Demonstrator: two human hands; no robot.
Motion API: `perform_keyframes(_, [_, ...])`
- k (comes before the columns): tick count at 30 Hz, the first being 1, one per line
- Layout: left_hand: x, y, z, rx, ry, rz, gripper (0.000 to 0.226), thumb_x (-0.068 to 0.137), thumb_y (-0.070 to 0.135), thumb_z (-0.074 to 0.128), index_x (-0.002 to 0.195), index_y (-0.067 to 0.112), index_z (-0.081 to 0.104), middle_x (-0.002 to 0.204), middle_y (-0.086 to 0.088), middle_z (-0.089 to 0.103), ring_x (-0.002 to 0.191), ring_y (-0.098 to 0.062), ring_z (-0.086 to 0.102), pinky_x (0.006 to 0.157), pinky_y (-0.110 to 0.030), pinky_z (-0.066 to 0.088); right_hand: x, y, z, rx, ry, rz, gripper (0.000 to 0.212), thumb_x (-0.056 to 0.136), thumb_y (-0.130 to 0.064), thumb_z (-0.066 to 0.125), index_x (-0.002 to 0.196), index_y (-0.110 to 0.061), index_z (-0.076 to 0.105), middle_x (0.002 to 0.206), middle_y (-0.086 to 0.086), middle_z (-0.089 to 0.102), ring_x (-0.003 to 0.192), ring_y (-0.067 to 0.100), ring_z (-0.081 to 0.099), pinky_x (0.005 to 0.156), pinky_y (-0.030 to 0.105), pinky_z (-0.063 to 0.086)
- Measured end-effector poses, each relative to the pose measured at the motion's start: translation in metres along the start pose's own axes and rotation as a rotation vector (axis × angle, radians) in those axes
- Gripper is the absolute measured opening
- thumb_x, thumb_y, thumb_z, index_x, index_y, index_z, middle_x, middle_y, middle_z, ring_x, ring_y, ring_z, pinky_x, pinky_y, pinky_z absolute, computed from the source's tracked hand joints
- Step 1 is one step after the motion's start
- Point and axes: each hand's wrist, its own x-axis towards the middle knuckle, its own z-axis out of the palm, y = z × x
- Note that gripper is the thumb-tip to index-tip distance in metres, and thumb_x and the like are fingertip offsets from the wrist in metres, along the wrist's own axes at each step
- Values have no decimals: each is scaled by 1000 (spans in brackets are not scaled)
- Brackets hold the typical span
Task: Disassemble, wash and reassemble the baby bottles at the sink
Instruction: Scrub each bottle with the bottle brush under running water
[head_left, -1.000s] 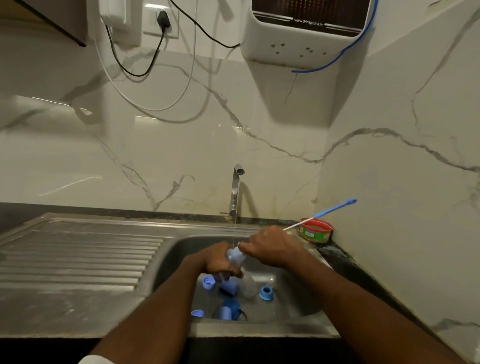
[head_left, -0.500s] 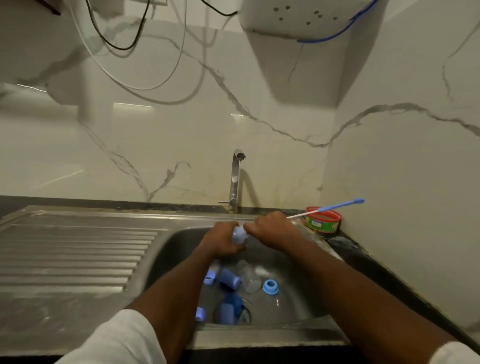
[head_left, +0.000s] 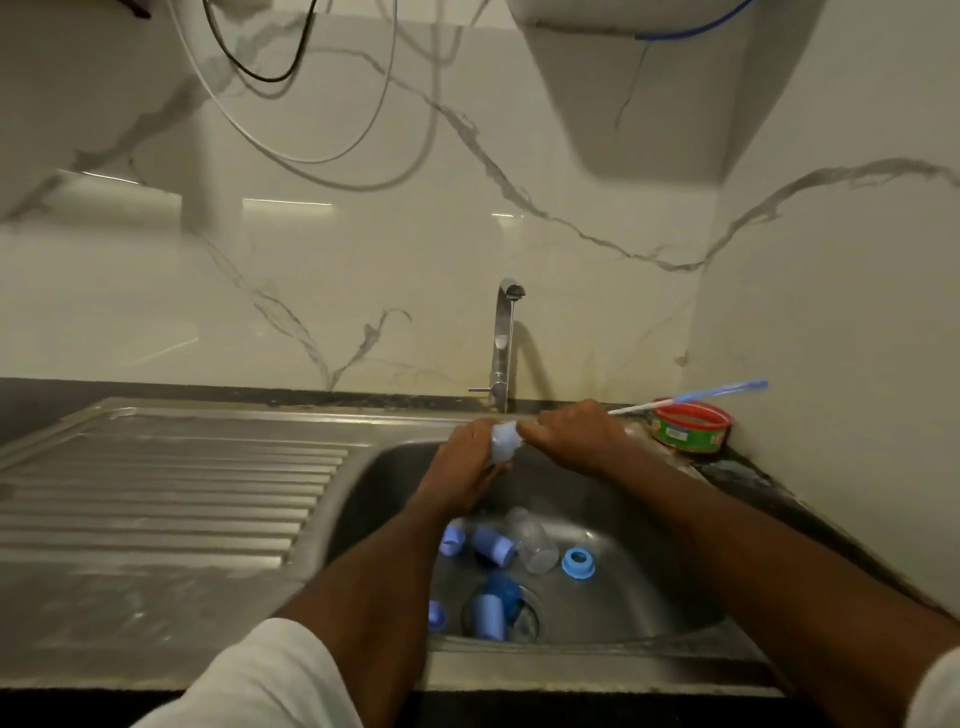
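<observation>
A steel sink (head_left: 649, 597) with a ribbed draining board (head_left: 171, 483) on its left side fills the counter. Over the basin's back edge, below the tap (head_left: 503, 343), the left hand (head_left: 470, 462) grips a pale blue bottle part (head_left: 504, 440) while the right hand (head_left: 571, 434) clasps a bottle brush (head_left: 691, 400). A clear bottle (head_left: 532, 540), a blue ring (head_left: 577, 562) and blue caps (head_left: 493, 543) lie near the drain. A red-rimmed tin (head_left: 691, 431) sits at the back right corner.

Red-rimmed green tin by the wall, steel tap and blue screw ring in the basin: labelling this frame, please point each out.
Red-rimmed green tin (head_left: 688, 432), head view, its printed side.
Steel tap (head_left: 503, 343), head view, upright stem.
Blue screw ring (head_left: 578, 561), head view, its rim.
</observation>
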Motion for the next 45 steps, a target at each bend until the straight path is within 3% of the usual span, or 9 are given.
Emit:
perform_keyframes(3, [2,-1,-13,247,141,66,77,83,40,79,146,18,40,146,-7,45,133,-23,45,115,-38,36,17,-18,-27,970,-356,658,29,101,-39,53,98,-14,67,72,4,64,57,17,54,52,28,40])
perform_keyframes(5, [2,-1,-17,384,182,116,78,79,43,81,142,18,43,142,-8,49,130,-23,48,113,-39,39,22,-16,-35,1331,-478,788,29,102,-38,54,93,-13,65,60,0,55,47,13,46,46,24,37])
perform_keyframes(10, [-3,-3,-20,313,153,-68,73,81,44,80,138,19,42,140,-7,47,125,-21,49,109,-37,42,1,3,-42,402,-226,386,38,102,-52,46,112,-24,70,100,3,71,84,19,64,67,29,46])
perform_keyframes(15, [12,19,-19,133,6,-18,61,92,27,72,144,12,44,145,-13,48,133,-29,48,111,-39,38,5,-10,-41,373,-187,449,40,99,-52,49,121,-26,69,110,6,72,92,23,66,78,33,49])
perform_keyframes(18, [9,13,-27,188,92,-134,69,83,37,79,140,18,44,139,-9,50,123,-24,51,105,-43,46,-1,2,-49,319,-228,495,48,90,-59,60,129,-32,64,113,3,71,95,21,65,81,32,48])
perform_keyframes(23, [13,29,-19,215,-52,-45,66,91,40,70,145,18,40,146,-9,48,129,-24,49,106,-41,45,0,-13,-48,166,-330,461,45,75,-52,71,114,-30,67,104,-1,71,89,19,66,78,32,52])
perform_keyframes(26, [14,19,-17,267,6,-164,64,86,42,75,139,21,45,138,-7,53,121,-22,54,101,-39,47,-3,-6,-55,174,-286,523,47,77,-47,75,119,-29,64,109,2,69,92,22,66,75,31,48])
perform_keyframes(42, [18,24,-13,231,7,-148,60,87,40,75,137,19,49,134,-8,59,117,-22,57,101,-39,48,-2,-15,-68,99,-314,577,43,80,-40,77,118,-24,66,108,4,68,92,22,67,70,31,46])
perform_keyframes(45, [17,31,-14,212,-47,-17,69,92,36,72,149,17,39,148,-10,48,132,-25,49,111,-41,41,5,-27,-72,47,-341,551,36,84,-37,77,115,-23,69,108,3,70,95,22,69,78,34,53])
